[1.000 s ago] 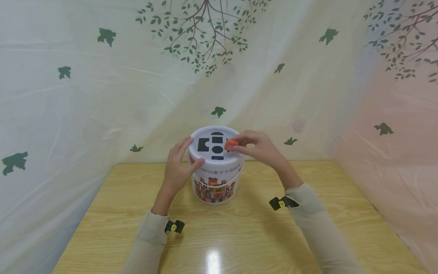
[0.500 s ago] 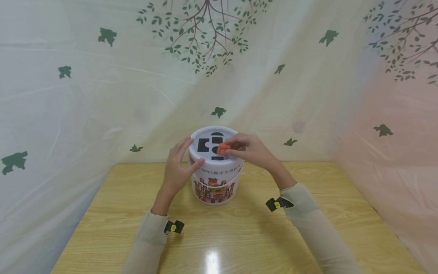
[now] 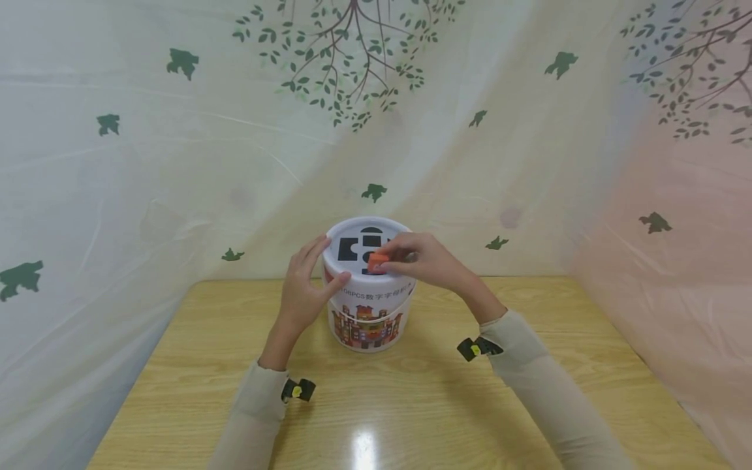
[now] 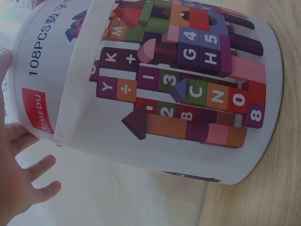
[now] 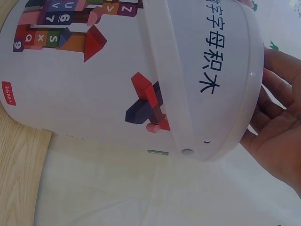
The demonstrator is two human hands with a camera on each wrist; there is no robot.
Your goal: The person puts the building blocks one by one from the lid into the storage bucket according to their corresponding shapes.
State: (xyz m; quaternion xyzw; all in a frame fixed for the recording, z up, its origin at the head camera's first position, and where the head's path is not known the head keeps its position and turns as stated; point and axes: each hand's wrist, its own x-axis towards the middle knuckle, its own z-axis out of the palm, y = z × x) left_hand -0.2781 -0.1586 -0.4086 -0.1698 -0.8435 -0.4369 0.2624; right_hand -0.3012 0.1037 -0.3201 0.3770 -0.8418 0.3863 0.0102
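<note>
A white bucket [image 3: 370,294] with printed block pictures stands upright on the table, its lid [image 3: 339,266] cut with dark shaped holes. My right hand [image 3: 431,260] pinches an orange-red block [image 3: 377,263] over the front part of the lid, close to the front slot. The left hand [image 3: 302,287] rests on the bucket's left side, thumb on the near rim and fingers spread along the left edge. In the left wrist view, the fingers [image 4: 42,167] lie beside the bucket's wall. In the right wrist view, the lid's rim hides the block from sight.
The bucket stands near the back of a wooden table [image 3: 376,391]. A thin white handle [image 3: 376,320] hangs across its front. Behind the table hangs a pale curtain [image 3: 294,130] printed with branches and leaves. Each wrist wears a dark strap device [image 3: 478,348].
My right hand has carried the block leftward and toward the near side of the lid, from the right-hand hole past the round hole. The left hand stays in place.
</note>
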